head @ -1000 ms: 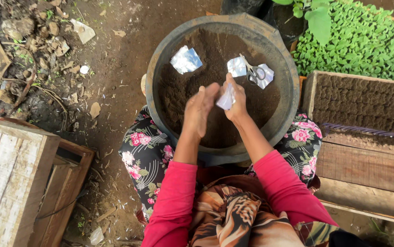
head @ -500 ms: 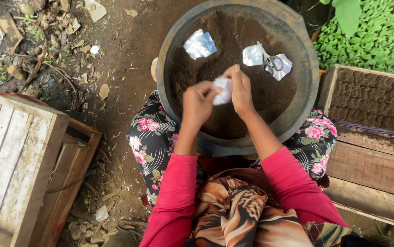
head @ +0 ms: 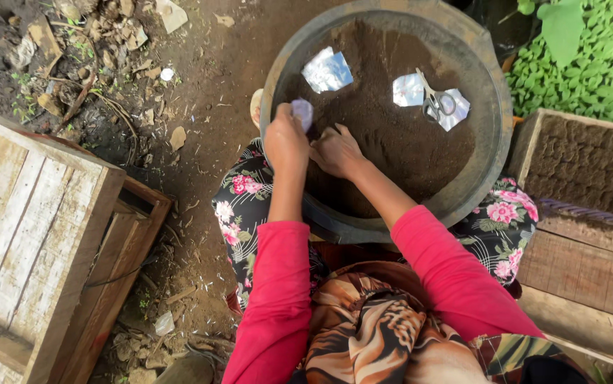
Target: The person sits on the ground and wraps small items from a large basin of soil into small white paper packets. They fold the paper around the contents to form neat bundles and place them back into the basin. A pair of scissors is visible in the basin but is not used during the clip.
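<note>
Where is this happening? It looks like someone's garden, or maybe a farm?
Most likely a small outdoor plant nursery. A bed of green seedlings grows at the top right, a wooden tray packed with soil sits beside it, and the person's right hand works in a big basin of dark soil on bare ground.

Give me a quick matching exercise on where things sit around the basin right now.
Things:
1. scissors
2. small white packet
3. seedling bed
4. wooden crate

Places:
A. on the ground, left of the basin
B. held in the left hand
C. lying on a silvery sheet in the soil
D. upper right, beyond the basin

Pairs: 1-C, 2-B, 3-D, 4-A
</note>
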